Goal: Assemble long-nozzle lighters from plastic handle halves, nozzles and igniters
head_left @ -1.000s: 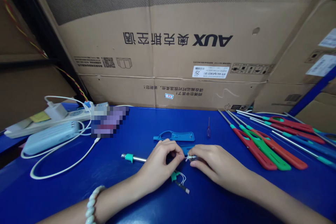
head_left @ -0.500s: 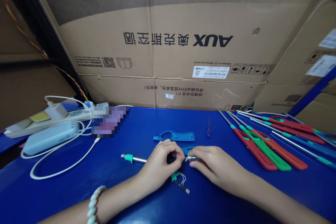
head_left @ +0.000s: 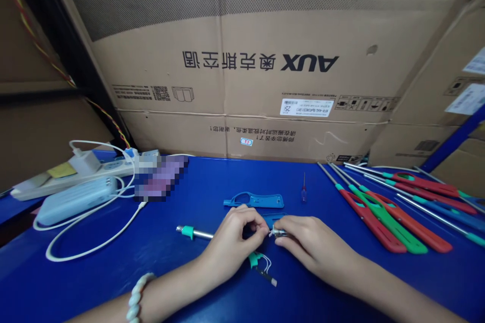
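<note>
My right hand (head_left: 312, 239) is closed in a pinch on a small silvery cylinder (head_left: 279, 232) with a whitish tip facing left. Close to that tip, my left hand (head_left: 237, 237) has thumb and forefinger pressed together; what they hold is too small to make out. A metal lighter tube (head_left: 202, 234) with a green collar runs under my left hand. Just below the fingers lies a green piece (head_left: 253, 261) with white wires and a dark igniter part (head_left: 266, 277). One blue lighter shell half (head_left: 261, 201) lies beyond my hands; another blue shell half (head_left: 275, 218) is partly covered by them.
A small screwdriver (head_left: 303, 193) lies behind my right hand. Several long-tube lighters (head_left: 379, 217) in red, green, orange and blue lie at the right. A power bank (head_left: 78, 201), white cables, a power strip (head_left: 113, 165) and a blurred-out phone (head_left: 166, 174) are at left. Cardboard (head_left: 242, 20) stands behind.
The whole view has shifted slightly, so everything sits a little lower and farther right. Both hands keep nearly the same pose, fingertips close together at the silvery cylinder's tip.
</note>
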Tool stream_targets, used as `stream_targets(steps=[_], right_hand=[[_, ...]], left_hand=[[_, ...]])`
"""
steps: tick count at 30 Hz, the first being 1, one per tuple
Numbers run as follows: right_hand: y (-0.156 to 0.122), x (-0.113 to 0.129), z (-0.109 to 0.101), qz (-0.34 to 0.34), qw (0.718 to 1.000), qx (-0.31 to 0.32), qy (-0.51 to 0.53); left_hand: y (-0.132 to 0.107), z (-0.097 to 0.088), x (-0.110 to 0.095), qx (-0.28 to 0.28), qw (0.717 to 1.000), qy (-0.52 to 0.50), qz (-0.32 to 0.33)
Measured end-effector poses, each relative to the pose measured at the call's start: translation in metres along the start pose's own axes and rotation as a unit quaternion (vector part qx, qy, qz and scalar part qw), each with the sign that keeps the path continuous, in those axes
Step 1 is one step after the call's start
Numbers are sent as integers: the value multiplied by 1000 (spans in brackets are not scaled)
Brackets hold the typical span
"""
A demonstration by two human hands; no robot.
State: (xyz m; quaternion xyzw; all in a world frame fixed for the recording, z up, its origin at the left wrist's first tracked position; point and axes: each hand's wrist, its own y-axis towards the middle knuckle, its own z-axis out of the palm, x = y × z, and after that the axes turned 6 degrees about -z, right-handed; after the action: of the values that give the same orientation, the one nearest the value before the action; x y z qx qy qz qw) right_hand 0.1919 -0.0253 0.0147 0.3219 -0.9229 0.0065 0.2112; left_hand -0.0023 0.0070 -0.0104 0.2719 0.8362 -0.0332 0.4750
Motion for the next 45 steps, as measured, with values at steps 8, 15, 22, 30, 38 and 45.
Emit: stream_targets(steps=[8,15,22,30,38,45], right_hand=[[-1,-1,2,-3,1000,1,8],[-1,0,3,1,1000,13,3],[0,0,6,4,1000,17,-12],[1,-1,8,5,1000,16,-22],[2,-3,1,-1,1000,1,-4],[1,-4,1,-8,1000,-1,-17]], left_hand=[[0,1,0,0,1000,-7,-5],[-2,2,2,1,1000,-14,-1],[-1,3,1,1,1000,-13,-3],[-2,3,3,3,1000,-8,-6],[1,-1,1,15,1000,-15,-13],[-1,-1,-2,22,1000,3,-18]])
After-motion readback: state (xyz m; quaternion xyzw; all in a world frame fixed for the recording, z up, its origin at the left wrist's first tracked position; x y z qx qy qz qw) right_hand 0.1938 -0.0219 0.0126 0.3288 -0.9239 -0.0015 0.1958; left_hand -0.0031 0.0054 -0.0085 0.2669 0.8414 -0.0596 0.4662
